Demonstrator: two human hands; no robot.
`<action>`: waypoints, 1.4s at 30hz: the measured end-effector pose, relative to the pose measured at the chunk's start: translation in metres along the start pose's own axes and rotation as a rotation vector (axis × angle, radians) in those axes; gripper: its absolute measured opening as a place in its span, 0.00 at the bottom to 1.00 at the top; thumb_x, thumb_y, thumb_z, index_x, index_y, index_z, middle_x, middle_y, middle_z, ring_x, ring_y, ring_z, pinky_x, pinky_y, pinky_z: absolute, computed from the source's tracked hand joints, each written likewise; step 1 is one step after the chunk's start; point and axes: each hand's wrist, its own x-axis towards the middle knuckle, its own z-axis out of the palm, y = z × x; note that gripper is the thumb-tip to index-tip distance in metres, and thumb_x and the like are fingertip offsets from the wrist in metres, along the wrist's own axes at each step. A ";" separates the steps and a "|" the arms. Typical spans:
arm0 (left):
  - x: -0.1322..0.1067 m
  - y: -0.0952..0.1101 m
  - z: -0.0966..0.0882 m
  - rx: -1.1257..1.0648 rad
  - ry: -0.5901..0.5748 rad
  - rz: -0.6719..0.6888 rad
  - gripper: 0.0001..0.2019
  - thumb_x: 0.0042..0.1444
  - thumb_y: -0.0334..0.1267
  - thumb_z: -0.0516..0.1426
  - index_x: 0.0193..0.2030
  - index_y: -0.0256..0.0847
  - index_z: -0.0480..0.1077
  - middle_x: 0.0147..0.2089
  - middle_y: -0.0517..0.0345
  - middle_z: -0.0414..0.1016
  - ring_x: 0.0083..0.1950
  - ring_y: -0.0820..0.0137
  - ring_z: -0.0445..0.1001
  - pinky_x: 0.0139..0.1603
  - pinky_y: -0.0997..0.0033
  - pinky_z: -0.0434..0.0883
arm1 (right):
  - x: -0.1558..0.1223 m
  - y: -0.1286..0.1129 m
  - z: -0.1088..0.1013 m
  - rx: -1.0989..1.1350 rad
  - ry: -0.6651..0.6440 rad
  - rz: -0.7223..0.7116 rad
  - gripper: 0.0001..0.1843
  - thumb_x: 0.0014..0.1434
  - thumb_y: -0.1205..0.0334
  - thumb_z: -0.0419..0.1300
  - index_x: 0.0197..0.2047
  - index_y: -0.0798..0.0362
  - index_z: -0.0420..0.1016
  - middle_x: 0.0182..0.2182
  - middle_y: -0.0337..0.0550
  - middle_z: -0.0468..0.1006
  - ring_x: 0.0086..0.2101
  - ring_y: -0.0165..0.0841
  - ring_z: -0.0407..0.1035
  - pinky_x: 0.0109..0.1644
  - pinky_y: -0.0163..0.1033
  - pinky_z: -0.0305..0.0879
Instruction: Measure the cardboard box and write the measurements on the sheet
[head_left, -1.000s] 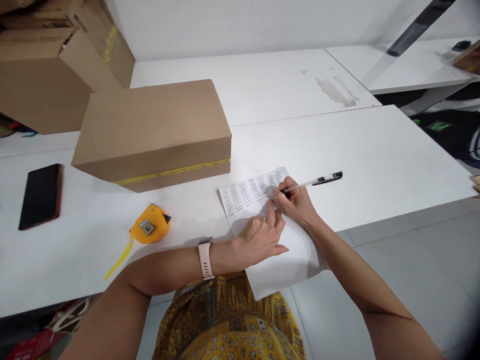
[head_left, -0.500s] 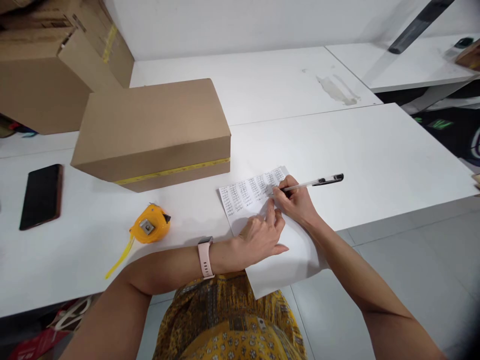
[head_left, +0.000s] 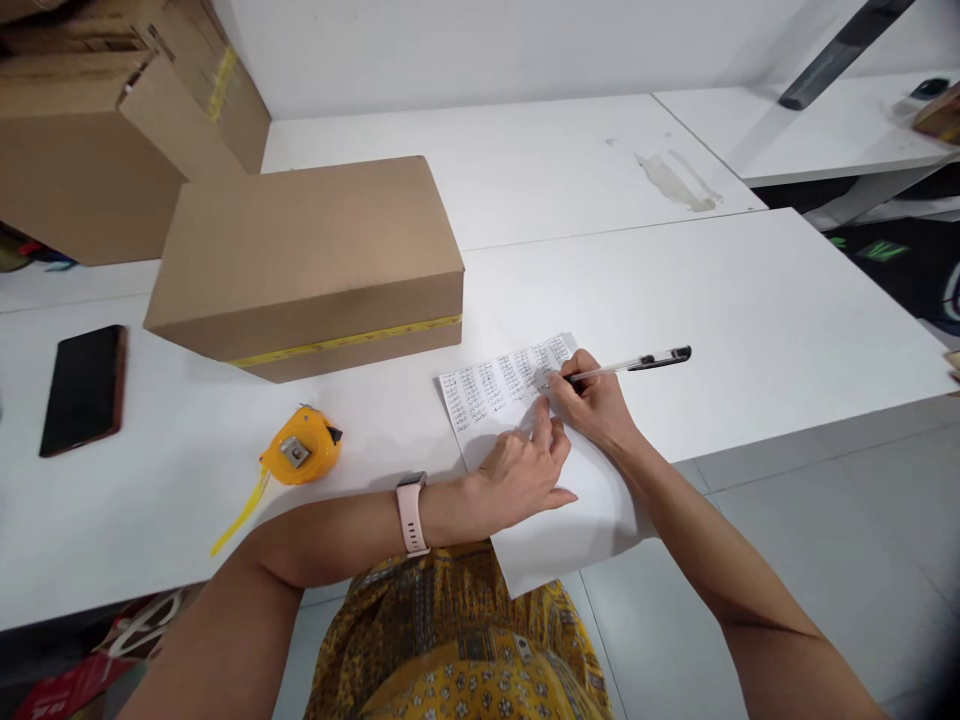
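A white sheet of paper [head_left: 555,545] lies at the table's front edge, its lower end hanging over. Columns of small handwriting fill its upper part. My right hand [head_left: 596,402] is closed round a clear pen with a black cap end [head_left: 630,364], its tip at the writing. On the paper rests my left hand [head_left: 521,478], index finger stretched toward the pen tip, thumb apart and the other fingers bent; it grips nothing. A pale pink watch band [head_left: 411,515] circles the left wrist.
A closed cardboard box [head_left: 315,250] with yellow tape stands behind the paper. An orange tape measure [head_left: 304,447] and a dark phone [head_left: 84,390] lie on the white table [head_left: 712,310] to the left. More cardboard boxes [head_left: 90,150] stand at the back left.
A few more handwritten marks show near the pen tip, and the pen has shifted very slightly right. The left hand stays in place on the paper.
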 end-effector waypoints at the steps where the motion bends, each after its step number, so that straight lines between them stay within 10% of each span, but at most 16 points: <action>1: 0.000 0.000 0.001 0.003 0.010 0.001 0.39 0.68 0.63 0.48 0.67 0.25 0.65 0.71 0.17 0.60 0.32 0.63 0.80 0.27 0.66 0.71 | 0.000 0.000 0.000 0.002 -0.001 0.002 0.11 0.59 0.60 0.61 0.29 0.49 0.62 0.20 0.30 0.59 0.22 0.26 0.52 0.25 0.36 0.49; 33: -0.001 -0.010 -0.018 -0.078 -0.099 0.035 0.38 0.69 0.61 0.49 0.68 0.25 0.64 0.73 0.17 0.57 0.37 0.61 0.81 0.32 0.66 0.73 | 0.000 0.000 0.000 -0.001 0.016 0.041 0.11 0.57 0.61 0.61 0.28 0.48 0.61 0.19 0.30 0.59 0.21 0.27 0.53 0.24 0.36 0.50; 42: -0.007 -0.006 -0.016 -0.091 -0.053 -0.024 0.35 0.67 0.58 0.53 0.68 0.28 0.65 0.74 0.22 0.57 0.37 0.61 0.80 0.31 0.64 0.71 | 0.009 0.010 -0.038 -0.101 0.373 -0.080 0.09 0.64 0.53 0.59 0.40 0.49 0.69 0.32 0.39 0.72 0.28 0.31 0.63 0.32 0.38 0.60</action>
